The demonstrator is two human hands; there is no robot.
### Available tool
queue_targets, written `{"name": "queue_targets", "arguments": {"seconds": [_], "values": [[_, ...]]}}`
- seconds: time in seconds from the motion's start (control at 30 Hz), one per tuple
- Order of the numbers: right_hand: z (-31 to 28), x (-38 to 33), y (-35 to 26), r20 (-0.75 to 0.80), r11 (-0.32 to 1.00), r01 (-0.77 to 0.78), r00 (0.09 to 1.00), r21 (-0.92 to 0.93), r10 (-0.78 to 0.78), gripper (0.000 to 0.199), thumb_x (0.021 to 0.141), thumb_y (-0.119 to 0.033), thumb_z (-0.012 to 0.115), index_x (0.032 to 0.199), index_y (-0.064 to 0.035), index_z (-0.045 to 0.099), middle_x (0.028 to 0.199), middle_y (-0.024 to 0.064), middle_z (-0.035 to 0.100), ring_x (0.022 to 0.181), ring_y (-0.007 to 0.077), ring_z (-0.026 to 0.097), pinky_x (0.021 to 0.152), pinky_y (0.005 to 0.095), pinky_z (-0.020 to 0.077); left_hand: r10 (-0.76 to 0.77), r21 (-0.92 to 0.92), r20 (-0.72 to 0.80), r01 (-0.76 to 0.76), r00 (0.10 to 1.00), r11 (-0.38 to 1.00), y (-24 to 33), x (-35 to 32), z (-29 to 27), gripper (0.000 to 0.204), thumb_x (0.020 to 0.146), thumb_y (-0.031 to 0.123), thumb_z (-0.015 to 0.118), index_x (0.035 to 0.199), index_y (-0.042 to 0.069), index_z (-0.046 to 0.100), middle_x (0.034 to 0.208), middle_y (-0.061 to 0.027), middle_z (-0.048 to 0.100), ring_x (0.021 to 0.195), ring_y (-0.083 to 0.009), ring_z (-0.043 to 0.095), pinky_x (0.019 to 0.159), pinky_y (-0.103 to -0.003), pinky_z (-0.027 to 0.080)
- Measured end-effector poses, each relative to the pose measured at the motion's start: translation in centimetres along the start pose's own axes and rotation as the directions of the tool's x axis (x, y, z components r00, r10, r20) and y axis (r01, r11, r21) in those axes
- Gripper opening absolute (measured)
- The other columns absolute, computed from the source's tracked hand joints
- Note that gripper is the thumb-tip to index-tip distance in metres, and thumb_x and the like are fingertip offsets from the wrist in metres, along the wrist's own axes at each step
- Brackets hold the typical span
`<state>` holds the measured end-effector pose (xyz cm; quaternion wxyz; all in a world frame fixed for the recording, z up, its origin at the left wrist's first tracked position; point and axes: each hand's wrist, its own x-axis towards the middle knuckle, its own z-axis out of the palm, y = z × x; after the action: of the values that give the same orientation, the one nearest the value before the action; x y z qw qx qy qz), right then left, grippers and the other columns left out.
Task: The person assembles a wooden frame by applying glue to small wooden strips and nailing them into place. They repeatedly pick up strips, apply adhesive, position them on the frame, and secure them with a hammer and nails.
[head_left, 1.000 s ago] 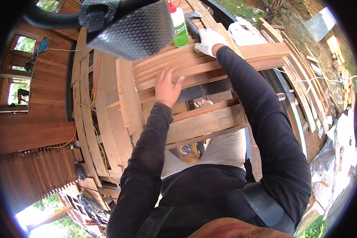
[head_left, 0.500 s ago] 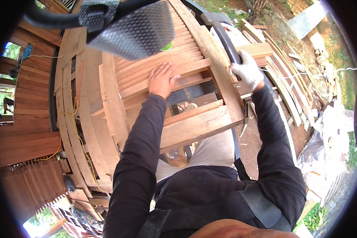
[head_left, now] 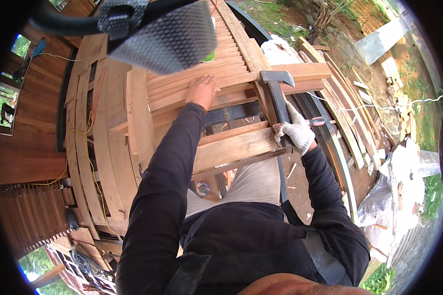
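Reddish-brown slatted wooden frame [head_left: 221, 93] lies across the work surface, running from near the person to the far side. On its slats the bare left hand [head_left: 202, 90] presses flat, fingers spread wide. The white-gloved right hand [head_left: 295, 132] is closed round the dark handle of a steel-headed hammer [head_left: 279, 96], whose head sits at the frame's right rail. This looks like the nailing step; a well-aimed strike needs the frame kept steady under the left palm.
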<state>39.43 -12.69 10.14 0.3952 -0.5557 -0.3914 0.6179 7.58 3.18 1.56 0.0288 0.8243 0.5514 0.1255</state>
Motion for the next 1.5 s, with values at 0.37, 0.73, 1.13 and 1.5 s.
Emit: {"name": "queue_targets", "arguments": {"seconds": [0.37, 0.73, 1.13, 1.5], "values": [[0.3, 0.8, -2.2, 0.000, 0.991, -0.063, 0.998, 0.121, 0.063, 0.092, 0.088, 0.010, 0.062, 0.169, -0.0036, 0.021, 0.083, 0.0130, 0.066, 0.062, 0.0209, 0.066, 0.053, 0.0346, 0.0541, -0.001, -0.012, 0.092, 0.002, 0.996, 1.000, 0.1, 0.7, -1.3, 0.047, 0.102, 0.036, 0.068, 0.141, 0.009, 0.065, 0.150, -0.0113, 0.065, 0.143, -0.0258, 0.057, 0.116, -0.050, 0.046], [-0.2, 2.1, -2.1, 0.003, 0.996, -0.035, 0.999, 0.078, 0.035, 0.098, 0.087, 0.011, 0.062, 0.171, -0.0048, 0.015, 0.082, 0.0119, 0.066, 0.062, 0.0209, 0.066, 0.052, 0.0329, 0.0518, 0.004, -0.056, 0.136, 0.003, 0.991, 0.998, -0.5, 0.9, -1.9, 0.048, 0.098, 0.031, 0.074, 0.138, 0.007, 0.066, 0.147, -0.0169, 0.065, 0.138, -0.0314, 0.060, 0.116, -0.047, 0.048], [-0.2, 1.9, -2.5, 0.025, 0.996, -0.094, 0.995, -0.004, 0.094, 0.098, 0.090, 0.010, 0.059, 0.173, -0.0121, 0.014, 0.082, 0.0140, 0.067, 0.058, 0.0210, 0.065, 0.050, 0.0335, 0.0516, 0.002, -0.055, 0.136, 0.005, 0.991, 0.998, -0.2, 0.6, -2.4, 0.044, 0.100, 0.032, 0.072, 0.136, 0.009, 0.066, 0.147, -0.0132, 0.066, 0.141, -0.0291, 0.058, 0.112, -0.048, 0.049], [0.8, 1.3, -2.5, -0.021, 0.999, -0.033, 0.999, 0.022, 0.034, 0.104, 0.087, 0.012, 0.064, 0.173, -0.0054, 0.006, 0.075, 0.0099, 0.066, 0.061, 0.0198, 0.066, 0.052, 0.0325, 0.0523, 0.032, -0.131, 0.084, -0.021, 0.996, 0.991, -1.2, 0.6, -1.3, 0.050, 0.096, 0.022, 0.076, 0.144, 0.010, 0.065, 0.150, -0.0147, 0.063, 0.143, -0.0305, 0.056, 0.120, -0.044, 0.046]]}}
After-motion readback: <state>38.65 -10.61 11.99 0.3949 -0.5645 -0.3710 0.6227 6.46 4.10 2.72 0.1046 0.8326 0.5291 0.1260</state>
